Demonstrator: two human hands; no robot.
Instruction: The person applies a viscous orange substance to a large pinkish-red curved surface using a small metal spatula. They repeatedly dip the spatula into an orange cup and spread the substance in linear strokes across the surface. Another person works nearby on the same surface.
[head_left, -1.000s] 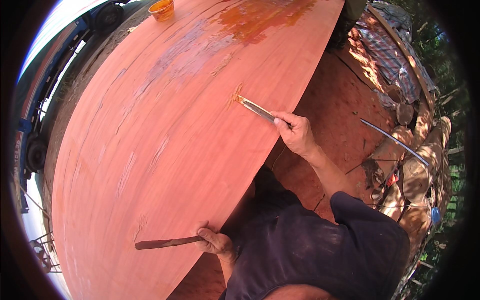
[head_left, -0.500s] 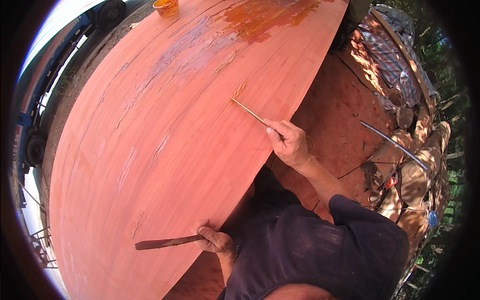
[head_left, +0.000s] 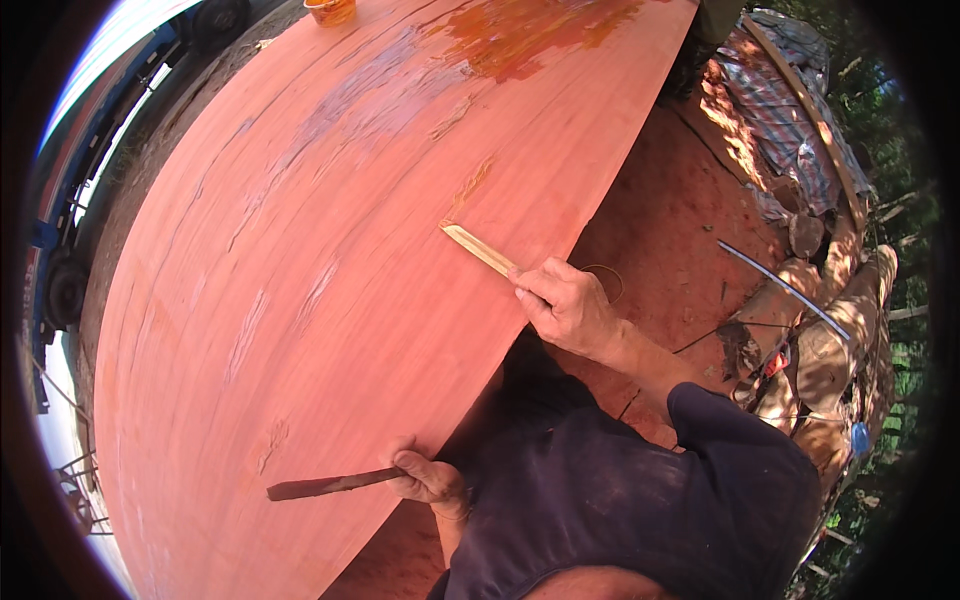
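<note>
A broad reddish wooden slab [head_left: 390,330] with long grain cracks stretches before me. My right hand [head_left: 575,308] pinches a flat pale wooden stick [head_left: 480,249], its far tip touching the slab just below a yellowish-brown smear of filler [head_left: 472,184]. Close to the near edge, my left hand [head_left: 428,477] grips one end of a dark brown flat strip [head_left: 330,485], which points left over the slab. Whether the strip touches the surface I cannot tell. A wet orange-brown patch [head_left: 520,40] shines at the slab's far end.
An orange-stained cup [head_left: 331,11] stands at the slab's far left. To the right, cut logs [head_left: 830,350], a blue-grey tube [head_left: 785,290] and a striped tarp [head_left: 765,110] lie by the reddish ground. Beyond the slab's left side is a blue truck [head_left: 50,235].
My right hand has drawn the stick's tip down and slightly left from the smear, turning the stick so its broad face shows. The smear reaches lower. My left hand has barely moved.
</note>
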